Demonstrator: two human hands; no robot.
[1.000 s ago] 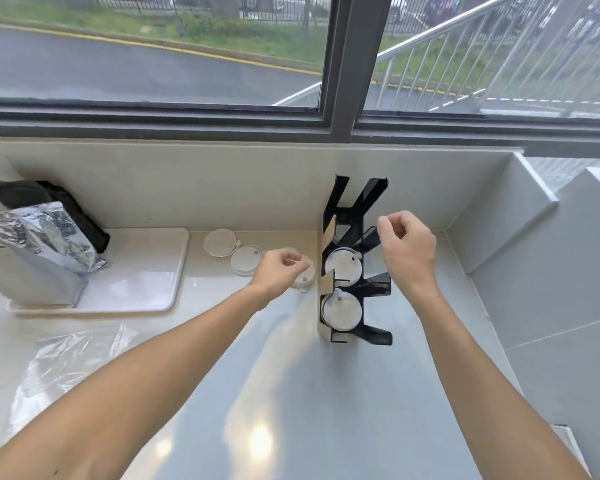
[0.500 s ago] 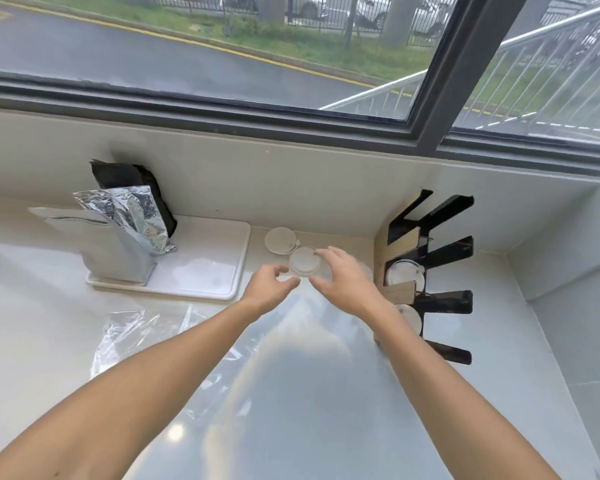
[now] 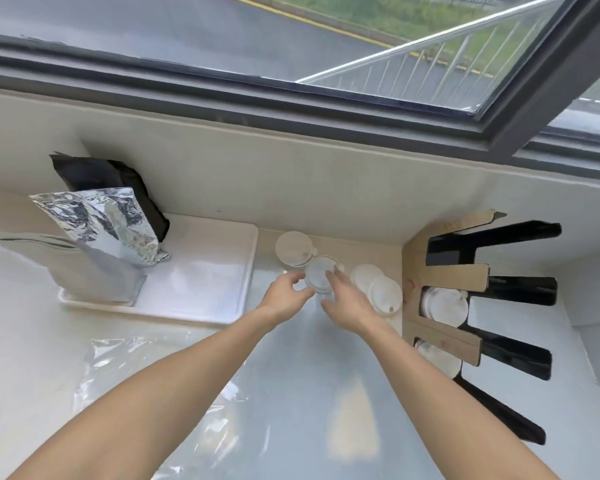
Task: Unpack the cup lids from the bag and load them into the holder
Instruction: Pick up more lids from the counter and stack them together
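Observation:
Several white cup lids lie on the counter by the wall. My left hand (image 3: 284, 297) and my right hand (image 3: 347, 301) close from both sides on one lid stack (image 3: 320, 277) between them. Another lid (image 3: 293, 249) lies just behind it, and two more lids (image 3: 378, 287) rest to the right. The black and cardboard lid holder (image 3: 465, 282) stands at the right, with lids (image 3: 444, 304) in two of its lower slots. The empty clear plastic bag (image 3: 125, 362) lies crumpled on the counter at the left front.
A white tray (image 3: 205, 275) sits to the left with a silver foil bag (image 3: 104, 223) and a black bag (image 3: 94, 174) on it. The wall and window sill run right behind the lids. A side wall stands close beyond the holder.
My right hand left the holder and swung left to the loose lids. My left hand moved up to the same lid stack. The view turned left and downward.

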